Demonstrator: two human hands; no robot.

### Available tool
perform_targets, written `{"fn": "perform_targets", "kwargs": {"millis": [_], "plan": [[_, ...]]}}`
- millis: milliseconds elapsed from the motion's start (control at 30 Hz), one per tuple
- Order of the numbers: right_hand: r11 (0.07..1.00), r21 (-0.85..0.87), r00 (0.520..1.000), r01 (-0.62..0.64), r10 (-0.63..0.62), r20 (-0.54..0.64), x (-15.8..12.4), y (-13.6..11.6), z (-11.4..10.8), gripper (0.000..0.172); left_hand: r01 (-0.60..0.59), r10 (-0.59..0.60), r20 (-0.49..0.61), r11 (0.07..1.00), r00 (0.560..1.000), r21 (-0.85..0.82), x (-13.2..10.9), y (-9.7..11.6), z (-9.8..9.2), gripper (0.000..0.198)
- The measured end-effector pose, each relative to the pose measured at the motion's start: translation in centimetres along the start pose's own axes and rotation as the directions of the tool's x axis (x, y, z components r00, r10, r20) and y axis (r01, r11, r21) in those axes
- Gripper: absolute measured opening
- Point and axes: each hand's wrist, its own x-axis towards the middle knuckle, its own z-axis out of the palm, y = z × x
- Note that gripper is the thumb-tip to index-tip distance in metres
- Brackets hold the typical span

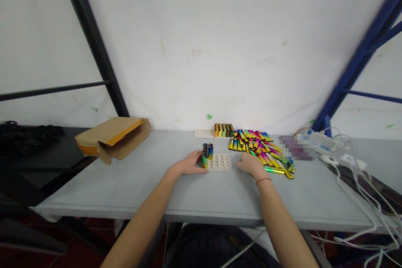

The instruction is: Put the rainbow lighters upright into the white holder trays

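A white tray with round holes lies on the table between my hands. Several colourful shiny tubes with black tops stand upright in its left end. My left hand is curled round that end, thumb along the front edge, fingers beside the tubes. My right hand is at the near left side of a heap of metallic rainbow-coloured tubes, just right of the tray. Its fingers are curled in; whatever they hold, if anything, is hidden.
Behind the tray, by the wall, stand a block of upright tubes and another white tray. An opened cardboard box lies at the left. White cables and a power strip crowd the right side of the grey table.
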Motion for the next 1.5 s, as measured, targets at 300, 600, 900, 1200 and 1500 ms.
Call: {"fn": "perform_targets", "kwargs": {"millis": [300, 600, 900, 1200, 1500], "plan": [[0.89, 0.271, 0.888, 0.366, -0.247, -0.389, 2.4, 0.8, 1.0, 0.026, 0.003, -0.003, -0.012, 1.0, 1.0, 0.016, -0.1, 0.0, 0.0, 0.083], [0.348, 0.753, 0.83, 0.558, -0.233, -0.507, 2.6, -0.1, 1.3, 0.036, -0.004, 0.004, -0.017, 1.0, 1.0, 0.007, 0.0, 0.1, 0.1, 0.08], [-0.106, 0.98, 0.962, 0.171, -0.199, -0.189, 0.4, -1.5, -0.3, 0.043, 0.0, 0.0, -0.03, 1.0, 1.0, -0.009, 0.0, -0.1, 0.2, 0.082], [0.176, 0.954, 0.969, 0.243, 0.008, -0.249, 1.6, -1.3, 1.0, 0.042, 0.006, -0.006, -0.015, 1.0, 1.0, -0.031, 0.1, 0.0, 0.1, 0.083], [0.116, 0.979, 0.983, 0.17, -0.084, -0.16, 1.2, -2.1, 0.9, 0.042, -0.004, 0.003, -0.026, 1.0, 1.0, -0.028, 0.1, 0.1, 0.1, 0.08]]}}
